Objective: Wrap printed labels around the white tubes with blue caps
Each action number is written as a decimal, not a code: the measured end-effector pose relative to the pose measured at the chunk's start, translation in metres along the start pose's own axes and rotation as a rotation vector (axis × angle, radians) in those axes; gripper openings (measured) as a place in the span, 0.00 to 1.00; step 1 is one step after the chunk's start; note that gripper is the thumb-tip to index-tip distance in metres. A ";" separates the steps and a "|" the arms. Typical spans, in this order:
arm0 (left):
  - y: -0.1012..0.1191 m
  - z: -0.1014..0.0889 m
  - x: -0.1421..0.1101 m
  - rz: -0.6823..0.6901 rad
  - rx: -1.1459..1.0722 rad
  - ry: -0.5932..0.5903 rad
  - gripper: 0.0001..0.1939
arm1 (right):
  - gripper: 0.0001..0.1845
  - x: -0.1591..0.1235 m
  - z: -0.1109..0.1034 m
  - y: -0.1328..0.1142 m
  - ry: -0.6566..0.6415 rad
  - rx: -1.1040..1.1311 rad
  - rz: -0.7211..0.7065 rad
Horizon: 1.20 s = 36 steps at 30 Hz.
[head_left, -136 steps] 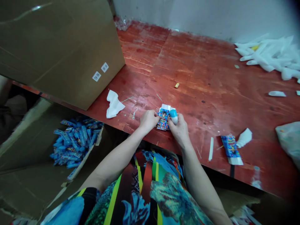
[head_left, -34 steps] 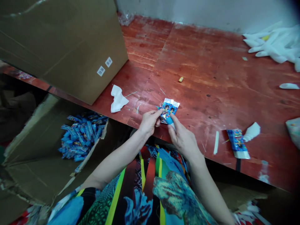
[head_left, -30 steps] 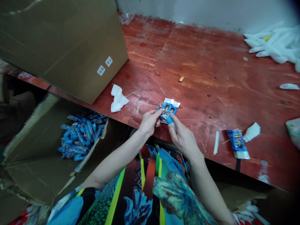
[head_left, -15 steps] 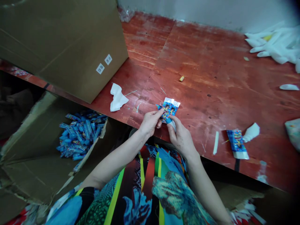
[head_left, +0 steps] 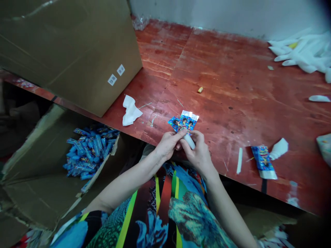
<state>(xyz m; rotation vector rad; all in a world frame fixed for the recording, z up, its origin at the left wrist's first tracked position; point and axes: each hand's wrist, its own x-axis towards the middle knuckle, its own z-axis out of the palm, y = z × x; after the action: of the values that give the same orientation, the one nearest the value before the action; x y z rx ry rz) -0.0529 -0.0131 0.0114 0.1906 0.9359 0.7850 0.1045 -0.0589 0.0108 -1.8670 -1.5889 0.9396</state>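
Observation:
Near the table's front edge, my left hand (head_left: 169, 144) is closed, its thumb pressed on a fan of blue printed wrappers (head_left: 184, 120) with silvery ends. Close against it, my right hand (head_left: 199, 151) has its fingers closed around a smooth white tube-like piece (head_left: 189, 141). The tube's upper end meets the lower part of the wrappers; whether it is inside one is hidden by my fingers. Further right on the table lies another blue printed wrapper (head_left: 263, 162), with a white piece (head_left: 279, 148) beside it.
A large cardboard box (head_left: 85, 69) stands at the table's left. Below it, an open carton (head_left: 33, 186) holds many blue wrapped sticks (head_left: 89, 150). White finger-like pieces (head_left: 305, 55) are heaped far right. Crumpled white paper (head_left: 130, 111) and a small yellow piece (head_left: 200, 90) lie on the red table (head_left: 227, 75).
The wrappers have spread into a wider fan at the left. My right hand has moved in closer to my left, and the white tube shows more plainly between them.

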 end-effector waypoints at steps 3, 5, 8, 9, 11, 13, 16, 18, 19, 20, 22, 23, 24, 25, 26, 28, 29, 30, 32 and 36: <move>0.003 -0.007 0.000 0.040 -0.052 0.020 0.26 | 0.30 -0.003 -0.014 0.001 -0.209 0.345 0.098; -0.003 -0.009 -0.002 0.026 -0.027 0.005 0.25 | 0.29 -0.006 -0.015 0.002 -0.277 0.520 0.202; -0.016 -0.009 -0.008 -0.015 0.067 -0.051 0.25 | 0.29 -0.008 -0.005 0.000 -0.183 0.624 0.233; -0.019 -0.008 -0.009 -0.013 0.089 -0.065 0.25 | 0.29 -0.008 -0.001 -0.001 -0.139 0.628 0.210; -0.019 -0.009 -0.010 0.007 0.107 -0.082 0.25 | 0.27 -0.007 0.004 -0.002 -0.111 0.616 0.170; -0.012 -0.012 -0.009 0.022 0.098 -0.096 0.25 | 0.27 -0.007 0.003 -0.002 -0.159 0.604 0.161; 0.000 -0.016 -0.007 0.009 0.029 -0.141 0.25 | 0.34 -0.009 -0.006 0.006 -0.281 0.619 0.167; 0.004 -0.019 -0.008 -0.013 -0.011 -0.180 0.25 | 0.36 -0.009 -0.008 0.012 -0.344 0.635 0.186; 0.003 -0.019 -0.009 -0.017 -0.020 -0.189 0.25 | 0.35 -0.008 -0.008 0.014 -0.356 0.642 0.203; 0.002 -0.019 -0.010 -0.015 -0.023 -0.190 0.26 | 0.34 -0.007 -0.005 0.016 -0.353 0.651 0.223; -0.003 -0.019 -0.012 0.001 -0.025 -0.182 0.27 | 0.33 -0.005 0.002 0.015 -0.308 0.674 0.260; -0.005 -0.019 -0.014 0.008 -0.027 -0.178 0.28 | 0.34 -0.003 0.007 0.013 -0.284 0.682 0.276; -0.007 -0.019 -0.015 0.009 -0.030 -0.174 0.28 | 0.36 -0.002 0.011 0.010 -0.265 0.686 0.290; -0.008 -0.019 -0.016 0.012 -0.037 -0.168 0.28 | 0.37 -0.001 0.015 0.006 -0.254 0.684 0.301; -0.010 -0.020 -0.016 0.013 -0.044 -0.157 0.27 | 0.37 0.001 0.018 0.003 -0.254 0.677 0.309; -0.012 -0.023 -0.018 0.014 -0.051 -0.123 0.27 | 0.38 0.003 0.022 -0.004 -0.282 0.649 0.315; -0.013 -0.025 -0.019 0.018 -0.050 -0.098 0.27 | 0.39 0.003 0.024 -0.006 -0.302 0.631 0.312; -0.014 -0.028 -0.019 0.027 -0.046 -0.073 0.28 | 0.39 0.004 0.025 -0.008 -0.326 0.608 0.305; -0.018 -0.037 -0.020 0.061 -0.037 -0.025 0.30 | 0.38 0.004 0.029 -0.009 -0.361 0.549 0.271; -0.027 -0.061 -0.024 0.156 -0.013 0.041 0.34 | 0.36 0.005 0.041 -0.009 -0.344 0.412 0.158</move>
<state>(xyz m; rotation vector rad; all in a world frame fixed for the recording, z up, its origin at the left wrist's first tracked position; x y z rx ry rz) -0.0951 -0.0593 -0.0219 0.2390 0.9622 0.9414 0.0673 -0.0544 -0.0091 -1.6144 -1.3057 1.5936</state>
